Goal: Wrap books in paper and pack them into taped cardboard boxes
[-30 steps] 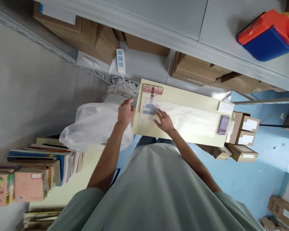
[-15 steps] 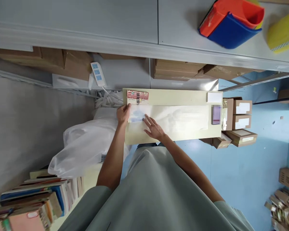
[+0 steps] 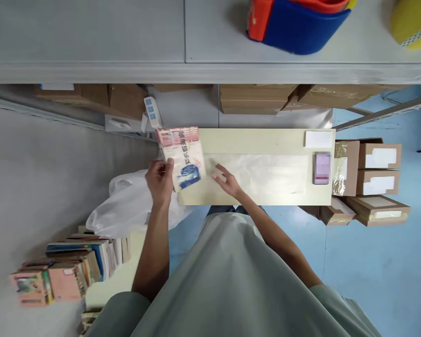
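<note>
My left hand (image 3: pixel 160 180) is closed on the edge of an illustrated book (image 3: pixel 185 157), thumb on its cover. The cover has a red band at the top, dark writing and a blue picture. It is held tilted above the left end of a pale cream table (image 3: pixel 256 140). Over the middle of the table my right hand (image 3: pixel 228 181) is open, its fingers apart and holding nothing. Beside that hand lies a flat, translucent plastic sleeve (image 3: pixel 273 173), stretching rightward.
A phone (image 3: pixel 322 167) and a white card (image 3: pixel 318 139) lie at the table's right end. Cardboard boxes (image 3: pixel 381 171) stand beyond. White plastic bags (image 3: pixel 129 203) and stacked books (image 3: pixel 73 267) are at the left. A grey shelf (image 3: pixel 126 72) crosses above, holding a red-and-blue holder (image 3: pixel 298 28).
My left hand has moved left with the book, which was lying at the sleeve's left end and partly hazed over by it. My right hand has lifted from there, staying near.
</note>
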Motion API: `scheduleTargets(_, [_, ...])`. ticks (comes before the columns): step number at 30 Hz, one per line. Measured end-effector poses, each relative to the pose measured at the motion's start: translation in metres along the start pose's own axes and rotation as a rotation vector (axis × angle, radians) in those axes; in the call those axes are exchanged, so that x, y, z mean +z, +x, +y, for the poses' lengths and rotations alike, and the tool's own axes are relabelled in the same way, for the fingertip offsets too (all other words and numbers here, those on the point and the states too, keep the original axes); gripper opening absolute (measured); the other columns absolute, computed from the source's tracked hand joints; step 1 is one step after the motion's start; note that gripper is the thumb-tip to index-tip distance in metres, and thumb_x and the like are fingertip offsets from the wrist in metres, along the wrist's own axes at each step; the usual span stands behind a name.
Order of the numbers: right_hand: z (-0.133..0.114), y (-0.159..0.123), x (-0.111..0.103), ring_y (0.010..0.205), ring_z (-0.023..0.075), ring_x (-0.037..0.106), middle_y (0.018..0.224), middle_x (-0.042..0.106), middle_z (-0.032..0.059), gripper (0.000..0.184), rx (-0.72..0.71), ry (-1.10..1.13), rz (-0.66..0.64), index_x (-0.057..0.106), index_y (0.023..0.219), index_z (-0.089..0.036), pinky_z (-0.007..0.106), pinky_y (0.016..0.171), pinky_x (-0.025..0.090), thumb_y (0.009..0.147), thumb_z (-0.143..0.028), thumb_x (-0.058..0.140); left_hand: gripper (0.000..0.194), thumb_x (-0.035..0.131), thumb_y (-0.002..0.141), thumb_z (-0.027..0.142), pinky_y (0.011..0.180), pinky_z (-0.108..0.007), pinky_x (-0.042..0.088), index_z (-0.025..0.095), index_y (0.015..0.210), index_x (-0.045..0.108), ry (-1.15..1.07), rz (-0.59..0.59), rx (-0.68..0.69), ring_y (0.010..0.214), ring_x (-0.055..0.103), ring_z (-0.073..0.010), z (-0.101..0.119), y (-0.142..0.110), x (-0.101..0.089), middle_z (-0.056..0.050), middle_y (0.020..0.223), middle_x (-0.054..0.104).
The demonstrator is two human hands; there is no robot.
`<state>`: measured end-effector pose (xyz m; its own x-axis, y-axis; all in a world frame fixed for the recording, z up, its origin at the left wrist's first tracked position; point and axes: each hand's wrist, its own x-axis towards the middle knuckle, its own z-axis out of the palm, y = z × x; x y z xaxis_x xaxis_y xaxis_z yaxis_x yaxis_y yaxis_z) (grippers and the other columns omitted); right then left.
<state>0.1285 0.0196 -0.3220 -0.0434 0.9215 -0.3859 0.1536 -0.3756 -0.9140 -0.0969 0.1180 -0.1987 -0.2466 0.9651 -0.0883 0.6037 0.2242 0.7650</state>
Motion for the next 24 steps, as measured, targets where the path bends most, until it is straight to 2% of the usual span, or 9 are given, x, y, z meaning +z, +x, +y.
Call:
scheduleTargets(3, [0.016,-0.026,-0.058,0.124,0.0312,0.078,0.135,0.081,0.0127,0.087,0.059,0.211,0.105,0.069,0.147,-0.021,0.044,0.104,0.066,0.092,-0.088,0.064,0.053,0.076,0.087,0.073,0.072,-0.028,0.054,0.022,0.084,0.063,-0.326,-0.257,-0.252,0.079,0.066,-0.0189,0.007,-0.045,0.06,-0.001,0.079,0.064])
scheduleTargets(6, [0.046,-0.066,-0.124,0.096,0.0271,0.08,0.106,0.084,0.009,0.073,0.118,0.233,0.228,0.079,0.111,-0.02,0.039,0.086,0.066,0.085,-0.088,0.072,0.068,0.087,0.068,0.084,0.068,-0.029,0.052,0.021,0.083,0.066,-0.472,-0.443,-0.396,0.076,0.065,-0.0196,0.018,-0.098,0.134,-0.002,0.078,0.067])
scheduleTargets(9, [0.078,-0.11,-0.183,0.086,0.0256,0.077,0.099,0.083,0.0092,0.071,0.176,0.194,0.358,0.078,0.102,-0.02,0.038,0.081,0.063,0.081,-0.087,0.075,0.073,0.088,0.063,0.087,0.068,-0.03,0.051,0.02,0.081,0.069,-0.488,-0.576,-0.418,0.076,0.065,-0.0205,0.033,-0.144,0.2,-0.003,0.077,0.068])
scheduleTargets(12, [0.099,-0.14,-0.228,0.085,0.0264,0.076,0.098,0.084,0.0109,0.071,0.224,0.133,0.458,0.077,0.104,-0.02,0.04,0.08,0.062,0.082,-0.087,0.073,0.063,0.09,0.07,0.078,0.071,-0.03,0.05,0.019,0.086,0.074,-0.425,-0.633,-0.332,0.08,0.067,-0.0218,0.045,-0.172,0.251,-0.005,0.081,0.072])
scheduleTargets(14, [0.105,-0.149,-0.248,0.086,0.0273,0.076,0.099,0.084,0.012,0.071,0.229,0.086,0.497,0.077,0.106,-0.02,0.04,0.079,0.063,0.084,-0.087,0.071,0.054,0.088,0.077,0.069,0.073,-0.03,0.052,0.018,0.094,0.077,-0.369,-0.655,-0.272,0.084,0.07,-0.0228,0.049,-0.179,0.273,-0.006,0.087,0.076])
scheduleTargets(17, [0.11,-0.145,-0.264,0.087,0.0284,0.077,0.103,0.084,0.0134,0.07,0.199,0.028,0.514,0.076,0.11,-0.02,0.042,0.081,0.063,0.088,-0.086,0.068,0.038,0.079,0.087,0.057,0.075,-0.031,0.053,0.019,0.092,0.077,-0.211,-0.663,-0.174,0.084,0.071,-0.0234,0.049,-0.179,0.293,-0.006,0.087,0.078])
scheduleTargets(20, [0.113,-0.135,-0.267,0.092,0.0301,0.078,0.104,0.084,0.0145,0.063,0.168,-0.036,0.493,0.075,0.111,-0.019,0.043,0.087,0.063,0.094,-0.079,0.065,0.027,0.076,0.089,0.049,0.082,-0.034,0.054,0.022,0.087,0.075,-0.025,-0.605,-0.065,0.087,0.073,-0.0254,0.042,-0.173,0.302,-0.006,0.086,0.079])
scheduleTargets(24, [0.12,-0.126,-0.262,0.1,0.0309,0.078,0.109,0.083,0.0156,0.043,0.176,-0.184,0.442,0.073,0.108,-0.02,0.043,0.094,0.061,0.104,-0.061,0.061,0.022,0.076,0.088,0.043,0.09,-0.037,0.057,0.022,0.093,0.075,0.005,-0.559,-0.073,0.094,0.076,-0.0273,0.03,-0.171,0.31,-0.007,0.095,0.082])
